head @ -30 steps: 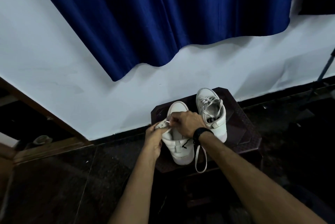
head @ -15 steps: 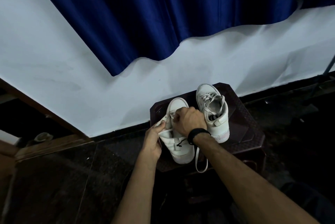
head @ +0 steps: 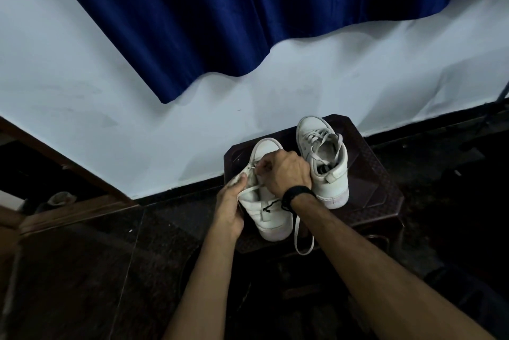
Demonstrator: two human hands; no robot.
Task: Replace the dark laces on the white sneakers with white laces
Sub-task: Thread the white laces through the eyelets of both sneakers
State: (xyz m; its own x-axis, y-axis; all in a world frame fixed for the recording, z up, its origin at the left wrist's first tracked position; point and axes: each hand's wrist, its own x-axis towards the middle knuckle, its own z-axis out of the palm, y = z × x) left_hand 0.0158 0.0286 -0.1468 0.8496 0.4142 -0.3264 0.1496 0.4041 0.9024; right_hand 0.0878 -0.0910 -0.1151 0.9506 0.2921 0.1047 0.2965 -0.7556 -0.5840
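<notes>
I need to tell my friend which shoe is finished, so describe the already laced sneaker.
On the dark brown plastic stool by the white wall, two white sneakers stand. The laced white sneaker is the right one, untouched, white laces across its tongue; the hands work on its neighbour.

Two sneakers stand side by side on a small desk point(head: 369, 193) against the wall point(head: 110, 91). The left sneaker point(head: 271, 215) sits nearer the person, the right sneaker point(head: 327, 171) farther back. A lace point(head: 298, 237) hangs over the desk's front edge. A curtain point(head: 248, 9) hangs above, behind.
</notes>
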